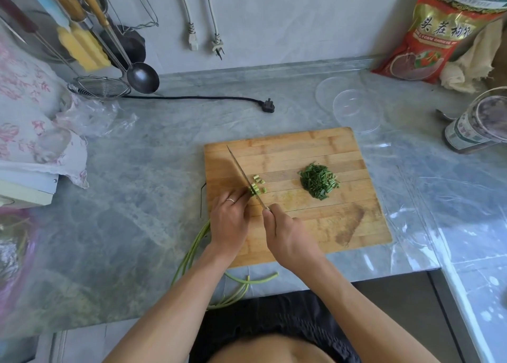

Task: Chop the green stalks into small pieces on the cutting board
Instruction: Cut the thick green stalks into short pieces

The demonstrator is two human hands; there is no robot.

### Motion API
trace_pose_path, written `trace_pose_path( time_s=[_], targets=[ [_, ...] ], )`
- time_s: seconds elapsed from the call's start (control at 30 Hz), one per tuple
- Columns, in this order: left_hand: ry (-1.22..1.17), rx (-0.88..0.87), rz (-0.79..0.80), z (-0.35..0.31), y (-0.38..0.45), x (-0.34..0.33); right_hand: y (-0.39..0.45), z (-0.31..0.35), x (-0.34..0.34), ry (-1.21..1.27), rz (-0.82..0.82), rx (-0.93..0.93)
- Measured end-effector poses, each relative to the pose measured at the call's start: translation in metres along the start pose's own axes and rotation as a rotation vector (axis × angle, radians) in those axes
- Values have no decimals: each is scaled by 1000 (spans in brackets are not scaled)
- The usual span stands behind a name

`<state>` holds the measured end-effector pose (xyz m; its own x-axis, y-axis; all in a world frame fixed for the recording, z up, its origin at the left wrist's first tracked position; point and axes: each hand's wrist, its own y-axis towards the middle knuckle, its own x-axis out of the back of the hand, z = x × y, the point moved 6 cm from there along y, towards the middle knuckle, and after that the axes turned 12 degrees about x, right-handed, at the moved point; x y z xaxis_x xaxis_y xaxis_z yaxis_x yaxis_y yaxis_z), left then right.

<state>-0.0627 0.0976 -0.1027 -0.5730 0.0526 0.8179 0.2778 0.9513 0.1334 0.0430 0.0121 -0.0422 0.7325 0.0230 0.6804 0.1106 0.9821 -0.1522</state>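
Chopping stalks on the board
The left hand pins the stalks, whose long axis trails toward the person, partly hidden under that wrist; the right hand grips the knife, tip pointing away.

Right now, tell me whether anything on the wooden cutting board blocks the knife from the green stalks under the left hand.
Nothing visible does. The steel knife blade already sits against the green stalks held by the left hand; only small cut pieces lie beside it.

Matt wooden cutting board, shiny metal knife, marbled stone counter.
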Motion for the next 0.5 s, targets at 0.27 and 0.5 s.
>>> trace_pose_path(
  time_s=[0.27, 0.5],
  targets=[
    [-63, -8, 48, 6, 1, -8, 9, -6, -8, -30, -12, 28],
    [-81, -18, 7, 5, 0, -6, 17, -6, -9, 0, -44, 51]
  ],
)
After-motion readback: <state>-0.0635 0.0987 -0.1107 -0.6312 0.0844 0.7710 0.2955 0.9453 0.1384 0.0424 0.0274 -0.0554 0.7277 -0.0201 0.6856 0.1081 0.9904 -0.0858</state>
